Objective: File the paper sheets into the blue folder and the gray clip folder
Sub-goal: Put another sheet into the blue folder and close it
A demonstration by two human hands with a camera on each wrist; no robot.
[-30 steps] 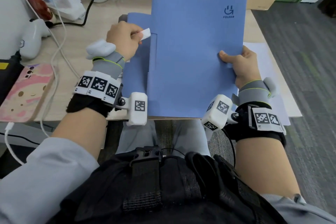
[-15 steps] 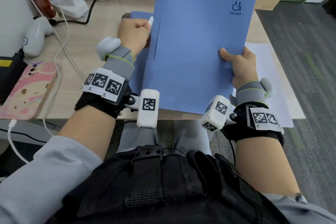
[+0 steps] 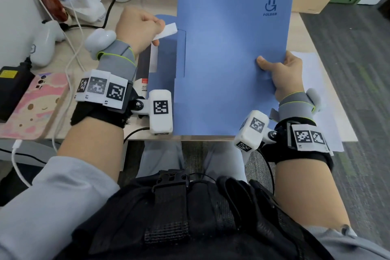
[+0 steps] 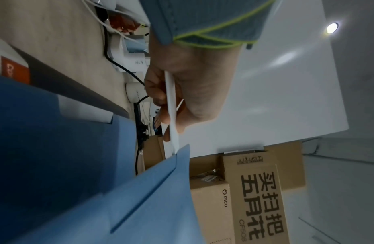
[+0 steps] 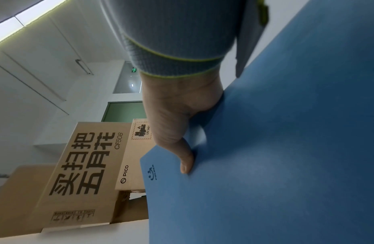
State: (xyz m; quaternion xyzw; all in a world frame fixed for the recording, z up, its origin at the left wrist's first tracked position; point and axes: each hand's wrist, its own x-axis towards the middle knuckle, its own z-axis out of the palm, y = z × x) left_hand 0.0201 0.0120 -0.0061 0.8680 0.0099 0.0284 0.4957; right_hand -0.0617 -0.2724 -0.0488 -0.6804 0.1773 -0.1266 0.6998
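While the right hand [image 3: 283, 76] gripped the raised cover of the matte blue card folder [image 3: 230, 59] by its edge, thumb on top, the left hand [image 3: 139, 29] pinched a white paper sheet [image 3: 165, 31] at the inner pocket's mouth. Filing looked barely begun: more white sheets [image 3: 316, 82] lay on the desk, and the dark gray clip folder [image 3: 142, 67] lay unopened underneath.

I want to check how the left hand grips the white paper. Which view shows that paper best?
The left wrist view: the paper runs edge-on between thumb and fingers of the left hand down to the blue folder. The head view shows only its corner poking from the fist. The right wrist view shows none of it.
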